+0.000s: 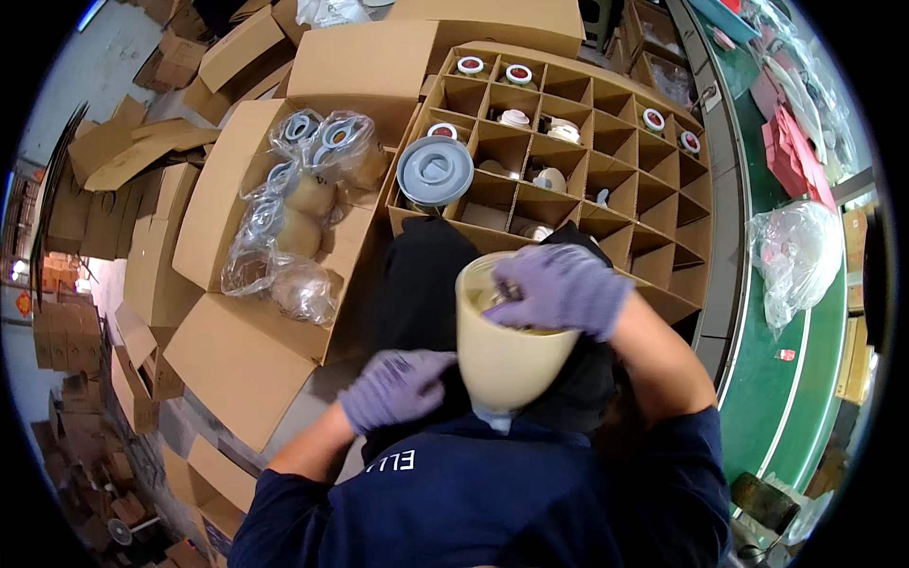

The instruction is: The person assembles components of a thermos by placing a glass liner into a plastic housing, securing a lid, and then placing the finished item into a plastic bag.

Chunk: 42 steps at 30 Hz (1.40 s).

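Observation:
A cream, tapering jug-like vessel (509,364) leans on my lap, wide mouth up, with a pale bluish tip at its lower end. My right hand (561,287), in a grey-purple glove, reaches into that mouth. Its fingers are curled there around something small that the rim and glove mostly hide. My left hand (398,390), gloved the same way, is close to the vessel's left side with its fingers loosely bent and apart, and nothing shows in it. Just beyond my knees, a round grey lid (435,172) lies on the corner of a divided carton (549,244).
Several white-rimmed parts with red centres (518,74) and pale pieces (562,130) sit in the divided carton. Left of it, an open carton (227,194) holds plastic-wrapped cream vessels (301,237). A green conveyor (786,379) with a clear plastic bag (797,248) runs along the right.

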Each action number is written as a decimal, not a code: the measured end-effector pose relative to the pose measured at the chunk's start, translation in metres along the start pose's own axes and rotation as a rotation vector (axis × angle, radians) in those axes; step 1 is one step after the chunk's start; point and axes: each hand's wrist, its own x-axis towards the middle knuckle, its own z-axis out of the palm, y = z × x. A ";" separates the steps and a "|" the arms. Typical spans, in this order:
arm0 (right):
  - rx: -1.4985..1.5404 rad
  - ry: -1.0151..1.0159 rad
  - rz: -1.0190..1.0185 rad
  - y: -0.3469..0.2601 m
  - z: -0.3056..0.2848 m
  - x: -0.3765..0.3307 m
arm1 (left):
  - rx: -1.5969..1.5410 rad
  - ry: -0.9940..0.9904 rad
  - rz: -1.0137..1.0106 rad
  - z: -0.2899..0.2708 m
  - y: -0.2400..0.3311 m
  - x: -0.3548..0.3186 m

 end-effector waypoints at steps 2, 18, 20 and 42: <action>0.007 -0.022 -0.054 -0.003 0.014 0.019 | 0.098 0.421 -0.011 -0.039 -0.034 0.032; 0.706 1.053 -0.051 0.083 0.005 -0.013 | -0.552 0.965 0.200 -0.094 -0.051 0.167; 0.856 1.010 -0.210 0.090 0.031 0.008 | -0.534 0.862 0.296 -0.086 -0.011 0.143; 0.341 0.663 -0.580 0.009 0.049 -0.071 | -0.042 0.251 0.366 -0.061 -0.035 0.125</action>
